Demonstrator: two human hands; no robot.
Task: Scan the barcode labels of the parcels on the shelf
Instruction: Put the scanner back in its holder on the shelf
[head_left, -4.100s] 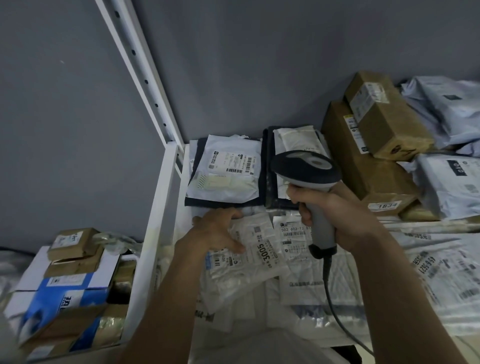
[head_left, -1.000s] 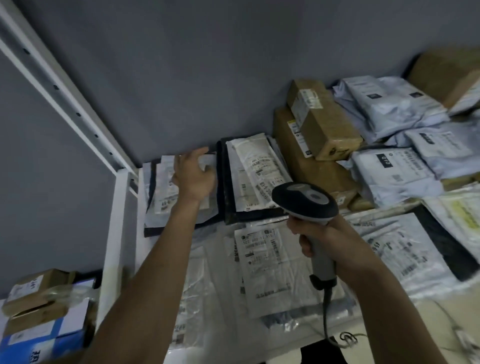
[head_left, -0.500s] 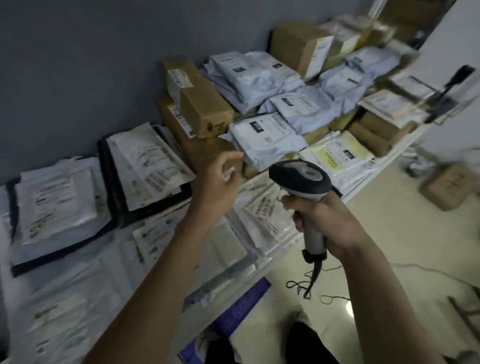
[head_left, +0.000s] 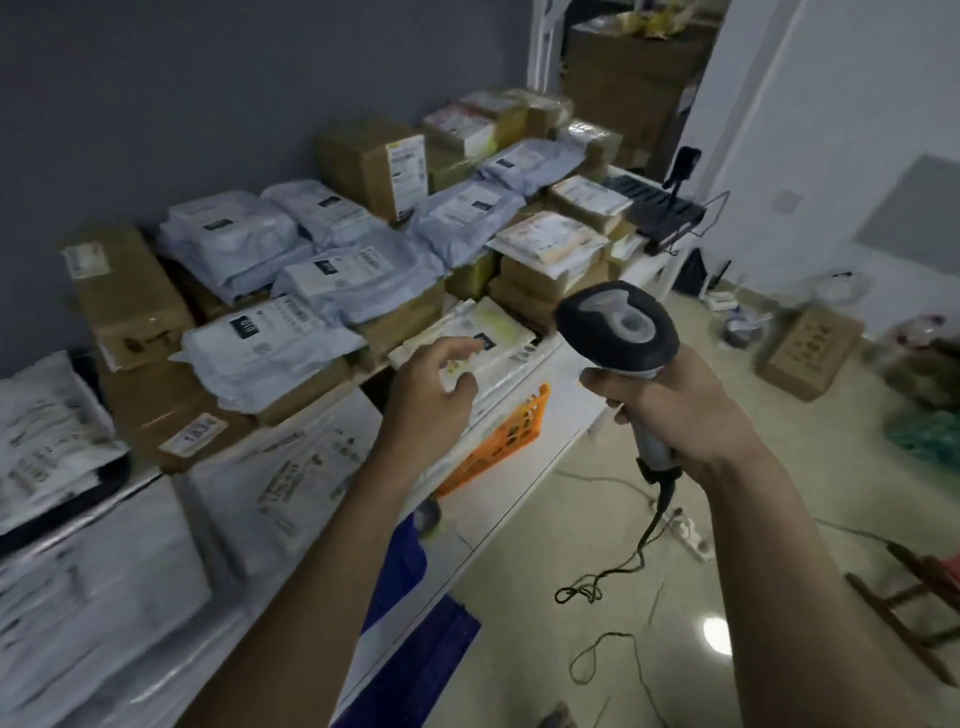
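Holding scanner (head_left: 618, 332) by handle: right hand (head_left: 680, 410) wrapped tight. Left hand (head_left: 431, 395) loose, empty, hovering near yellow-labelled flat parcel (head_left: 493, 332) at shelf (head_left: 530, 415) front edge. Parcel looks light, floppy; pin by corner, keep label flat.

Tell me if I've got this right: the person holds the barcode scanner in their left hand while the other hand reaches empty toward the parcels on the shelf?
Not quite: the head view shows the barcode scanner gripped in the right hand, not the left. It is the left hand that reaches empty, fingers loosely curled, toward the parcels on the shelf.
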